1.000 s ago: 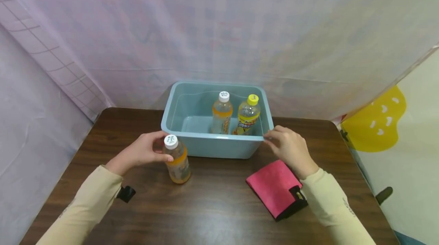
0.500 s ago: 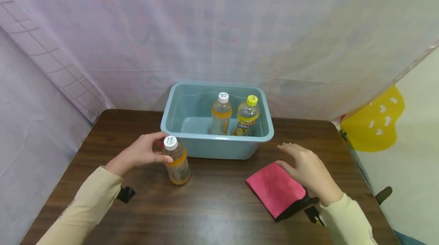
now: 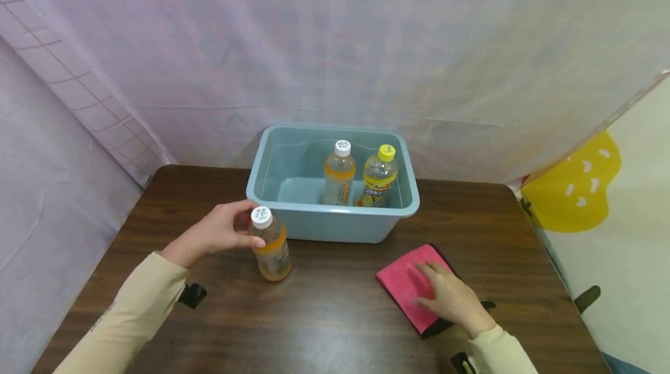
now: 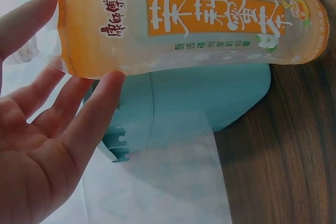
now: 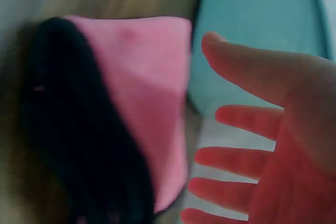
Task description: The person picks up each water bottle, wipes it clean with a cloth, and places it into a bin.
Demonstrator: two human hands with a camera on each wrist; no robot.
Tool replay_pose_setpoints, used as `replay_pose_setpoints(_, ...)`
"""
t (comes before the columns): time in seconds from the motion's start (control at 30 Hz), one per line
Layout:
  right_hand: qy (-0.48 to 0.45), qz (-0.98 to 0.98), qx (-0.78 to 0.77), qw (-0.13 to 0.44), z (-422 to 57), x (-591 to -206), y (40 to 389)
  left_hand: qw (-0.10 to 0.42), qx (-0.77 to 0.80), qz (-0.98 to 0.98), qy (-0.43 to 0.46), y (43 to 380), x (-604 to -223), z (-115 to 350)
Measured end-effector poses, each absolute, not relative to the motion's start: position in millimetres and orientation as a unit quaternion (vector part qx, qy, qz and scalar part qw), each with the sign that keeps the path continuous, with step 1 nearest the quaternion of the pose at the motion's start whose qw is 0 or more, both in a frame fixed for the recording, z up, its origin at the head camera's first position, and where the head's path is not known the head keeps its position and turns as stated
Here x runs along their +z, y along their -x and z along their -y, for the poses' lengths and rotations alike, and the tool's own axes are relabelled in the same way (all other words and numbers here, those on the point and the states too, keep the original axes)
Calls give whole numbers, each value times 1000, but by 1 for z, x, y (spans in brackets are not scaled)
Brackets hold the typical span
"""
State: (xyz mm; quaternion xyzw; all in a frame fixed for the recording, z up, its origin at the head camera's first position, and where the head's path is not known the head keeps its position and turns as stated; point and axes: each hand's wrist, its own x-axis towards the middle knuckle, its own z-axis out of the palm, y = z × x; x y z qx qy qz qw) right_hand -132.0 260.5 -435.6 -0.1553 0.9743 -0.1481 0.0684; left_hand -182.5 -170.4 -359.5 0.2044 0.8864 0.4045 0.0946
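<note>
In the head view my left hand [image 3: 220, 230] grips a tea bottle [image 3: 273, 255] with a white cap and orange label, thumb and fingers round its upper part. The bottle stands in front of the left part of a blue plastic bin [image 3: 335, 225]. From the left wrist view, the label [image 4: 220, 17] faces the camera. My right hand [image 3: 452, 298] is over a folded pink cloth [image 3: 405, 281] with dark edging, fingers spread and holding nothing. The right wrist view shows the cloth [image 5: 147, 77] in front of the fingers; contact cannot be made out.
Inside the bin, toward its right side, are another white-capped bottle [image 3: 339, 179] and a yellow-capped bottle [image 3: 378, 179]. The brown wooden table [image 3: 314, 327] meets a pale curtain [image 3: 335, 42] behind the bin.
My right hand has let go of the bin's front right corner and moved down toward me, over the pink cloth. My left hand and its bottle have stayed in place.
</note>
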Motion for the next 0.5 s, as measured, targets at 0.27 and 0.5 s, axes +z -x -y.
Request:
replay_pose_setpoints(0.27, 123, -981, -123, 90, -268, -461, 134, 98, 400, -888, -204, 183, -358, 169)
replay_pose_setpoints(0.5, 114, -980, -120, 108, -268, -470, 140, 94, 396, -891, -201, 182, -359, 169)
